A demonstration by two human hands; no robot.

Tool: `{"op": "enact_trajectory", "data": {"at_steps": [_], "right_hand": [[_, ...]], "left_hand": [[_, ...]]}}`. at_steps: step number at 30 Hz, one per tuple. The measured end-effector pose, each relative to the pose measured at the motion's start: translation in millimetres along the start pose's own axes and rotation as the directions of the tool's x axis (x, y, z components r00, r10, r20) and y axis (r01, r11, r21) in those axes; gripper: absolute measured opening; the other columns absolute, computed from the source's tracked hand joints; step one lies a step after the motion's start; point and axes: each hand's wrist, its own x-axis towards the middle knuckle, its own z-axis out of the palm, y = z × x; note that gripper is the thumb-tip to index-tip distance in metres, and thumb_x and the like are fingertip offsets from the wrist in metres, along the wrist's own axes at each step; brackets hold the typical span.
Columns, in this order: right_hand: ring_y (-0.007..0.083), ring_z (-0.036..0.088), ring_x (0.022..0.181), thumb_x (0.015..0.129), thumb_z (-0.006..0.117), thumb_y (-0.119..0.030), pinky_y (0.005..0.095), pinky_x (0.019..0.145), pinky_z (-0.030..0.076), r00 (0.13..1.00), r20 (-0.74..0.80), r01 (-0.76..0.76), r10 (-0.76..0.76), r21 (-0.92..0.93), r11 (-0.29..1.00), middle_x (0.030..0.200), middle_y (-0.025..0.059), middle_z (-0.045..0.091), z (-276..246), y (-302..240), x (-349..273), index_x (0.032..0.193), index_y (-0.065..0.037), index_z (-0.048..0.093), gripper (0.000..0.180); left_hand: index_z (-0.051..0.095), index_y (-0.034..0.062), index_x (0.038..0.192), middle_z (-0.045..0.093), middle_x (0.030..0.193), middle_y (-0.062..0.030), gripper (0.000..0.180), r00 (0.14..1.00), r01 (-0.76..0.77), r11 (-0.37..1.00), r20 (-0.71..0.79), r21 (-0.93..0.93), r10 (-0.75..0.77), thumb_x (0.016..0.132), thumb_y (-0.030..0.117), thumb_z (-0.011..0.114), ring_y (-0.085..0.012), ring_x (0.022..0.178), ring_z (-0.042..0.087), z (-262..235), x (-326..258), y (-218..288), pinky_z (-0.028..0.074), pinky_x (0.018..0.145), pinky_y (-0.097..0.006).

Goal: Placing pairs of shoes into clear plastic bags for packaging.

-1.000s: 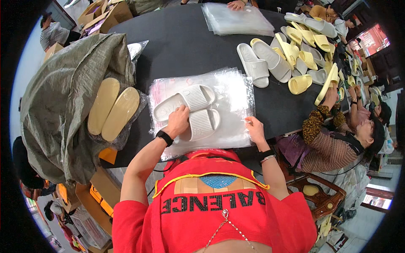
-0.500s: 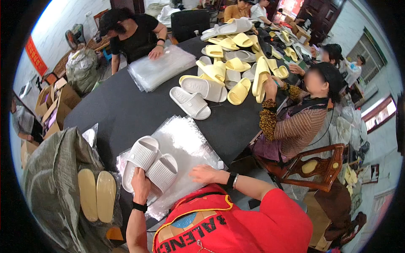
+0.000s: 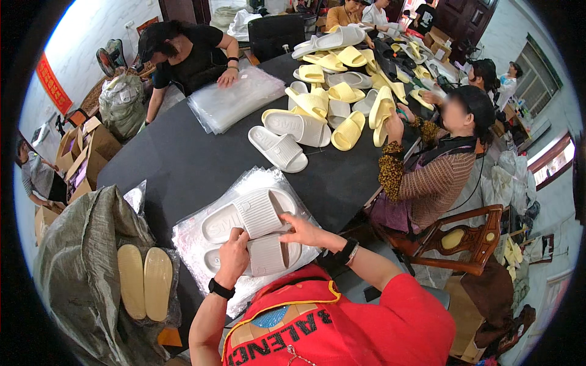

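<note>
From where I sit, the black table (image 3: 201,165) takes up most of the view, and a grey-green sack (image 3: 79,244) slumps against its left side. A co-worker (image 3: 433,174) sits along the right, handling a yellow slide (image 3: 381,108) beside a mixed heap (image 3: 347,93) of yellow and grey ones. Farther across, a flat stack of clear bags (image 3: 232,100) lies under another worker's hand (image 3: 227,77).

Close to me are the near bags (image 3: 189,235), stacked flat, and the grey pair (image 3: 259,213) lies on top of them, side by side with toes to the right.

My left hand (image 3: 233,256) is on the near slide (image 3: 268,257); its fingers are curled in tight and have hold of the inner side, though the tips are hidden. My right hand (image 3: 302,233) reaches in at the toe ends, thumb and forefinger spread apart, near or touching the slides but gripping nothing I can see.

I read this step as straightening the pair on the stack. To me, the next move calls for keeping both toes level, with a light push that leaves the top layer of plastic unruffled.
</note>
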Motion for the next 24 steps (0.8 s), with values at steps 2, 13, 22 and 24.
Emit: {"op": "enact_trajectory", "data": {"at_steps": [2,13,22,24], "right_hand": [[0.0180,0.046,0.106,0.075,0.066,-0.011,0.0300,0.089,0.040,0.998,0.041,0.043,-0.043,-0.015,0.999,0.116,0.0140,0.047,-1.0,-3.9,-2.9,0.127,0.003,0.033,0.063],[0.0138,0.045,0.107,0.068,0.065,0.005,0.0287,0.093,0.035,1.000,-0.025,-0.001,0.008,0.267,0.964,0.110,0.0046,0.051,-37.9,-1.6,15.6,0.113,-0.004,0.044,0.050],[0.0146,0.049,0.102,0.074,0.062,0.002,0.0298,0.088,0.041,0.939,-0.330,0.186,-0.096,0.255,0.949,0.110,0.0079,0.051,-83.7,-16.9,24.6,0.115,-0.004,0.038,0.048],[0.0153,0.049,0.100,0.075,0.062,0.002,0.0292,0.087,0.041,0.921,-0.377,0.199,-0.094,0.251,0.947,0.109,0.0091,0.051,-84.3,-16.9,24.4,0.115,-0.004,0.037,0.047]], "left_hand": [[0.054,0.0047,0.084,0.054,0.093,-0.0103,0.017,1.000,0.014,1.000,0.006,-0.005,-0.014,0.069,-0.002,0.049,-0.0320,0.065,0.058,-0.5,0.2,0.8,0.048,0.055,-0.042],[0.056,0.0044,0.104,0.055,0.087,-0.0112,0.025,0.957,0.061,0.924,-0.240,-0.378,-0.162,0.079,0.000,0.053,-0.0215,0.065,0.053,-20.0,4.7,4.0,0.044,0.061,-0.030],[0.059,0.0010,0.095,0.059,0.081,-0.0106,0.014,0.913,0.268,0.870,-0.181,-0.413,-0.367,0.082,0.003,0.054,-0.0181,0.067,0.054,-8.7,-24.6,-25.1,0.044,0.062,-0.027],[0.059,0.0009,0.095,0.059,0.082,-0.0112,0.014,0.904,0.339,0.834,-0.095,-0.436,-0.418,0.082,0.003,0.054,-0.0184,0.068,0.055,3.2,-42.2,-33.1,0.044,0.063,-0.027]]}}
